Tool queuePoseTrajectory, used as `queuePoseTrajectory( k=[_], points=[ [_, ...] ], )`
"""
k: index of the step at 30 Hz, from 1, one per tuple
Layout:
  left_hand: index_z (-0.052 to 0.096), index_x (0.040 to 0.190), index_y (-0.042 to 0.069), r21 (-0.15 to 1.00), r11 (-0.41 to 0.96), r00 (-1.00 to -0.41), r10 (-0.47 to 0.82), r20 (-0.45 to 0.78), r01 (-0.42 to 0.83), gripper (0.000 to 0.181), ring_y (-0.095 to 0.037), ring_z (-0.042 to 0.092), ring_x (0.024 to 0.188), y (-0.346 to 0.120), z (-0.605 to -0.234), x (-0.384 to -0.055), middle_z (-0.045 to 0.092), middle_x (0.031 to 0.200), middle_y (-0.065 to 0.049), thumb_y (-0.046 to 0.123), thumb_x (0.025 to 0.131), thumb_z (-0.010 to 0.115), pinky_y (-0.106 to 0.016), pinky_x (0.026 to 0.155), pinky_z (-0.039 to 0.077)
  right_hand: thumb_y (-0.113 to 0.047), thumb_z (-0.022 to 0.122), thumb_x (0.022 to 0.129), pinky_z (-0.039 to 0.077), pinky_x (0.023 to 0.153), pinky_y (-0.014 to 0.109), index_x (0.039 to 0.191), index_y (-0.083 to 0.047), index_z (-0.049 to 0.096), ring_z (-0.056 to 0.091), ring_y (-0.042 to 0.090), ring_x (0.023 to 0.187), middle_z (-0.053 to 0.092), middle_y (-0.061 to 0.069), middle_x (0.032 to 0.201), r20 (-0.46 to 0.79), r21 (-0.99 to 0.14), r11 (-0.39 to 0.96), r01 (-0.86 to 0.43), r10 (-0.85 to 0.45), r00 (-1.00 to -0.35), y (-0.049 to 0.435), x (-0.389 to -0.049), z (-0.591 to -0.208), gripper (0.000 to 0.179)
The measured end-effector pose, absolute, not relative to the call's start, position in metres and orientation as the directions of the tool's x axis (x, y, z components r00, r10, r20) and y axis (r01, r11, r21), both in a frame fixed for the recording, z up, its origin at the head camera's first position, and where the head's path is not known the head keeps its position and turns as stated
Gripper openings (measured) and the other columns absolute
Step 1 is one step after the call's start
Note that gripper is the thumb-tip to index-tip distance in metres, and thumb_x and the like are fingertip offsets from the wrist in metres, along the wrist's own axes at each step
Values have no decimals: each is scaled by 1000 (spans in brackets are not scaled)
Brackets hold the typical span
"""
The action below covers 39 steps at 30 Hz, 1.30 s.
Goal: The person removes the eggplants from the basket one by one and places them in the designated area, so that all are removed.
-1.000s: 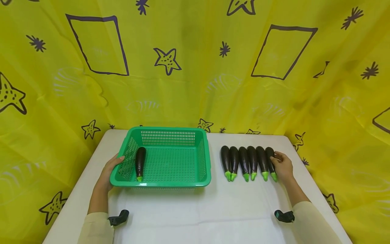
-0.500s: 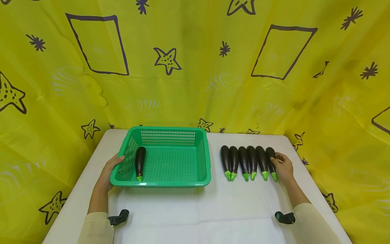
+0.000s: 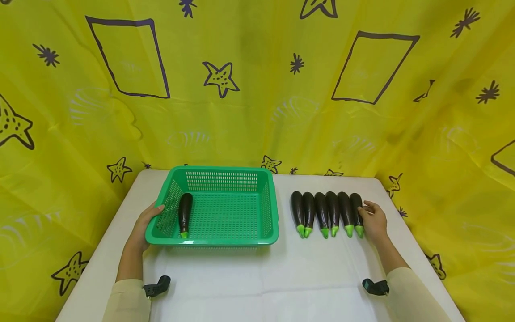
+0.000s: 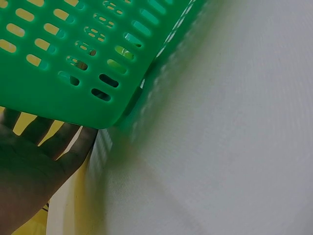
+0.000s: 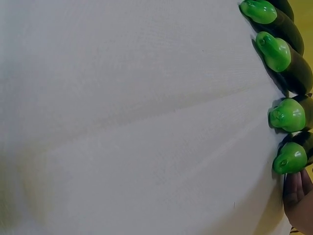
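Observation:
A green plastic basket (image 3: 225, 241) with slotted walls stands on the left of the table, and one dark eggplant (image 3: 185, 214) with a green stem lies inside it. My left hand (image 3: 141, 226) holds the basket's left rim, a fingertip over the edge; the left wrist view shows its fingers (image 4: 63, 142) against the basket's outer side. On the right, several eggplants (image 3: 321, 214) lie side by side in a row, stems toward me. My right hand (image 3: 374, 221) touches the outer side of the rightmost eggplant (image 3: 357, 212); in the right wrist view its fingers lie beside that stem (image 5: 290, 157).
A white cloth (image 3: 257, 281) covers the table. Yellow patterned curtains (image 3: 257, 112) hang close behind the table and along both sides. A dark wrist camera (image 3: 157, 286) sits on the left sleeve and another wrist camera (image 3: 375, 286) on the right.
The stem end of the rightmost eggplant has swung slightly left, so it lies closer to its neighbour. The basket and left hand have stayed in place.

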<state>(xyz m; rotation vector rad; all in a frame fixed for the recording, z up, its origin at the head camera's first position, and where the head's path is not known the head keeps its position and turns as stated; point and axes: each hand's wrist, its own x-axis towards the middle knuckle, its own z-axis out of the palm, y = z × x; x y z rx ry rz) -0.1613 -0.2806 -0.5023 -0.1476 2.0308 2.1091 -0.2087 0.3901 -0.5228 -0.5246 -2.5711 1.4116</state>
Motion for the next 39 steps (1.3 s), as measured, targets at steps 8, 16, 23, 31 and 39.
queuePoseTrajectory(
  k=[8, 16, 23, 31, 39],
  points=[
    [4, 170, 11, 976, -32, -974, 81, -213, -216, 68, -35, 28, 143, -281, -502, -161, 14, 170, -21, 37, 114, 32, -25, 89, 50, -20, 51, 110, 41, 75, 10, 154, 9, 43, 51, 43, 134, 51, 31, 144, -36, -851, 471, 232, 388, -921, 390, -208, -521, 53],
    [5, 170, 10, 974, -36, -973, 79, -219, -222, 68, -26, 38, 134, -283, -502, -161, 16, 170, -21, 37, 114, 33, -25, 90, 51, -24, 50, 111, 38, 111, 49, 154, 8, 42, 46, 45, 138, 47, 31, 150, -27, -845, 485, 225, 381, -924, 386, -206, -518, 55],
    [4, 169, 9, 979, -29, -977, 84, -197, -200, 69, -41, 24, 149, -281, -502, -161, 12, 171, -22, 35, 113, 34, -22, 89, 48, -30, 63, 107, 30, 117, 56, 156, 7, 40, 36, 44, 145, 43, 29, 155, 40, -866, 483, 131, 327, -944, 383, -206, -513, 65],
    [3, 170, 11, 979, -19, -976, 88, -199, -201, 68, -45, 21, 151, -281, -503, -161, 10, 172, -22, 35, 113, 33, -23, 88, 49, -20, 67, 105, 27, 118, 59, 151, 8, 46, 37, 47, 143, 45, 32, 152, 160, -860, 511, 12, 292, -943, 375, -205, -506, 58],
    [4, 170, 10, 978, -17, -975, 84, -206, -208, 68, -43, 22, 150, -281, -504, -162, 11, 172, -22, 36, 113, 32, -23, 88, 49, -14, 69, 103, 29, 117, 57, 149, 10, 47, 42, 45, 138, 49, 32, 146, 188, -863, 503, -46, 235, -954, 358, -203, -495, 56]
  ],
)
